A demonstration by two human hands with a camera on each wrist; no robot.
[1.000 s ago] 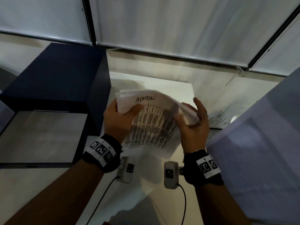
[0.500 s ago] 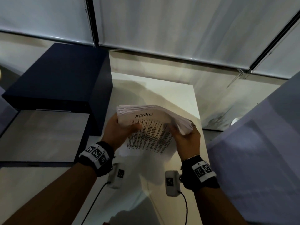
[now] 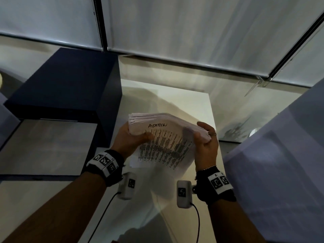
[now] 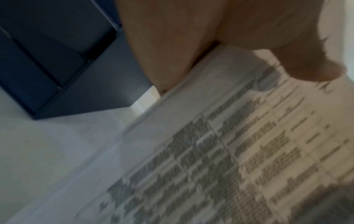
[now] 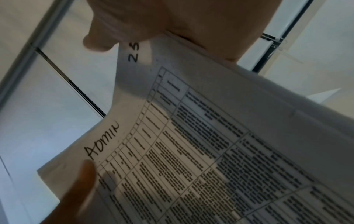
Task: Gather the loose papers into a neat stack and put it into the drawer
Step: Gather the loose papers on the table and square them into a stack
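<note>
A thick stack of printed papers (image 3: 166, 137), its top sheet marked "ADMIN", stands tilted on its lower edge over the white tabletop (image 3: 175, 100). My left hand (image 3: 133, 139) grips its left edge, thumb on the front sheet. On the other side my right hand (image 3: 205, 142) holds the right edge, with the fingers wrapped behind. The left wrist view shows the printed sheet (image 4: 229, 151) under my left hand (image 4: 287, 53). The right wrist view shows the same sheet (image 5: 210, 144) under my right hand (image 5: 172, 22). Left of the table, what looks like an open drawer (image 3: 47, 142) extends from a dark blue cabinet (image 3: 66, 88).
The dark cabinet's side wall stands close to my left hand. A pale grey-blue panel (image 3: 280, 155) rises at the right. Window blinds (image 3: 192, 32) close off the back, and the tabletop runs on behind the stack.
The stack has come down toward the table and its loose, fanned sheets are now squeezed together. My right fingers have closed round the right edge. Little has moved in the last half second.
</note>
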